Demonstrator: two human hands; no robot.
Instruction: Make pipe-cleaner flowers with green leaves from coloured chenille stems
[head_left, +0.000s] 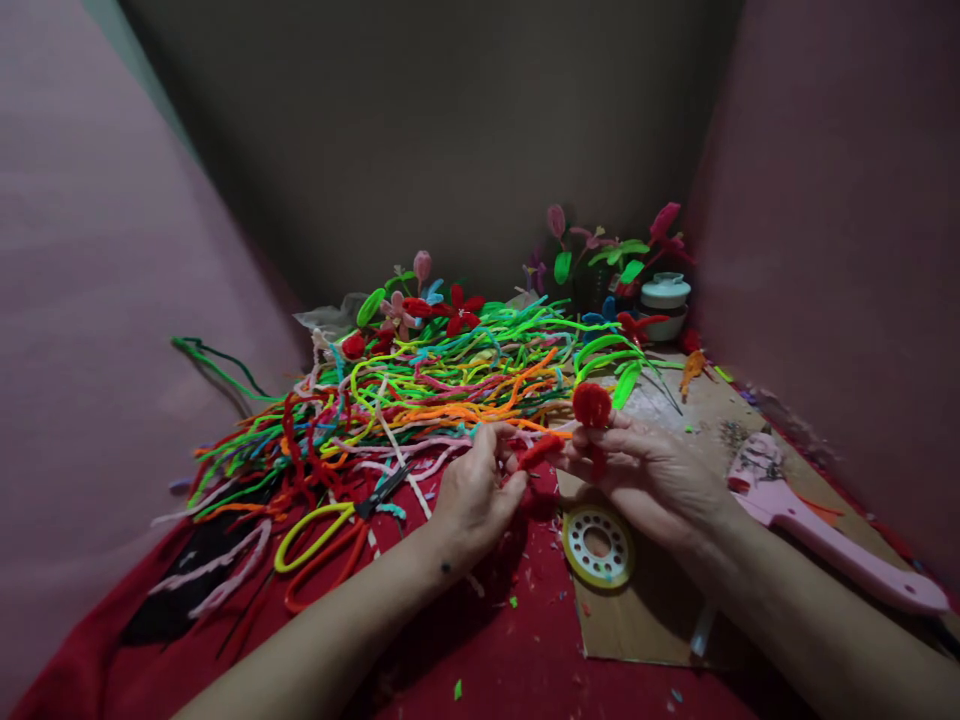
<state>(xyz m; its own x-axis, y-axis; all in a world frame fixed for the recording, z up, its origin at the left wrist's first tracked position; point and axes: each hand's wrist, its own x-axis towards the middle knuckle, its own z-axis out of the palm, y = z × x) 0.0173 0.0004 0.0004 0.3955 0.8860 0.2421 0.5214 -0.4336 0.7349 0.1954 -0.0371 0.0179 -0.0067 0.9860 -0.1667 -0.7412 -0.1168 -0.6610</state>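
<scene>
My left hand (480, 490) pinches the end of a short red fuzzy stem piece (540, 452) between thumb and fingers. Its other end reaches the fingertips of my right hand (649, 475). That hand also holds a round red fuzzy flower head (592, 405) upright, with a red piece hanging below it. Just under my right hand lies a yellow-rimmed tape roll (598, 546) on brown cardboard (637, 635). Behind both hands spreads a heap of multicoloured pipe cleaners (450, 385).
Scissors (364, 507) with yellow and orange handles lie left of my hands. A pink glue gun (840, 540) rests at the right. Fuzzy flowers (461, 310) and a lidded jar (665, 300) stand at the back. Scraps dot the red cloth (517, 650).
</scene>
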